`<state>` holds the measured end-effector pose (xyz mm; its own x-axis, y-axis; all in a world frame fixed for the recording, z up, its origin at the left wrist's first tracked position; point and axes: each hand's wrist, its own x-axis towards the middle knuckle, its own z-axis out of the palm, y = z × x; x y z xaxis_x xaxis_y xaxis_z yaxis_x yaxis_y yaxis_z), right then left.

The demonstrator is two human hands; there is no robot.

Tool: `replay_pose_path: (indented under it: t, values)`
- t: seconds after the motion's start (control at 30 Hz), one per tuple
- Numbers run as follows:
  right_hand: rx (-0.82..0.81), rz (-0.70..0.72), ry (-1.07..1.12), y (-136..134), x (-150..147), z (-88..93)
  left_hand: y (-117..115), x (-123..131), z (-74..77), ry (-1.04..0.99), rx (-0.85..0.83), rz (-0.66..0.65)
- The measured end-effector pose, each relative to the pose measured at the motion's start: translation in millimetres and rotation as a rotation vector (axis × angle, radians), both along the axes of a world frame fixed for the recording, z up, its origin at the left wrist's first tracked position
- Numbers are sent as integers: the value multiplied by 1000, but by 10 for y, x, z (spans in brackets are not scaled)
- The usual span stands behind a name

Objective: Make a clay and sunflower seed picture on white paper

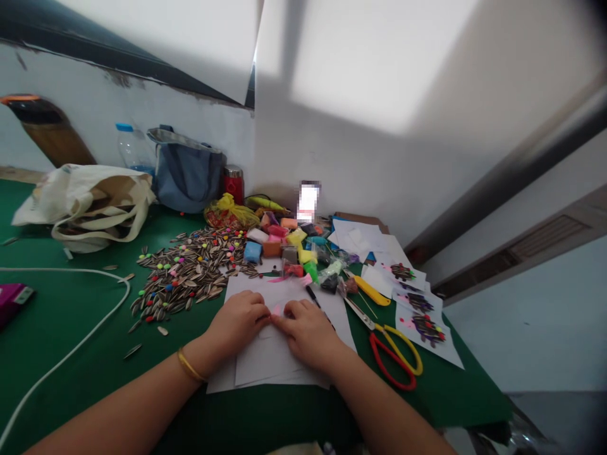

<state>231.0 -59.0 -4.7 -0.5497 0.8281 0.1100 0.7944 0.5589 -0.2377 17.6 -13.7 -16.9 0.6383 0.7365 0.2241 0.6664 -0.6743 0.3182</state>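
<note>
One green table carries the whole arrangement, with a cream cloth bag slumped at its far left. Next in extent are the loose white sheets, overlapped toward the near edge; thin and light, they would probably slide or crease under a sideways push and are best steadied flat by a bare margin. To their left spreads a heap of striped seeds mixed with small coloured balls. The left hand and the right hand are over the middle of the sheets, the fingers of each bent and drawn together, the tips of both meeting low over the paper; whether they pinch or merely press cannot be told. Scissors with one red and one yellow handle lie to the right, blades pointing away from the wearer. Beyond the sheets are small coloured packets, and a dark pen lies slanted just beside the right hand. Smallest is the pink piece, on the sheets between the two hands, partly covered by the fingertips. Judged by its look, it is very light, soft, perhaps slightly tacky and easily dented; a gentle hold at its outer edge, between thumb and forefinger, would suit it better than a squeeze across the middle.
</note>
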Motion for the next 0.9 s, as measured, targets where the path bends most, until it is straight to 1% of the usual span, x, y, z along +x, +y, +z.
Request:
replay_pose_path:
  t: [0.1,0.17,0.27,0.47,0.6,0.8,0.9]
  values:
    - [-46,16,117,19,44,-10,-7,10,8,16,16,-1]
    - [-50,18,130,25,55,-19,-11,9,15,16,14,0]
    - [-10,6,55,14,22,-38,-14,5,16,20,11,2]
    - [140,-8,-127,-35,-102,-80,-19,22,4,55,67,-24]
    - [179,-10,-160,-46,-125,-82,-29,45,36,76,84,-30]
    - [126,-39,-68,-34,-100,-69,-35,24,119,100,52,-14]
    - [92,-47,-30,-27,-84,-65,-11,-30,147,92,-1,12]
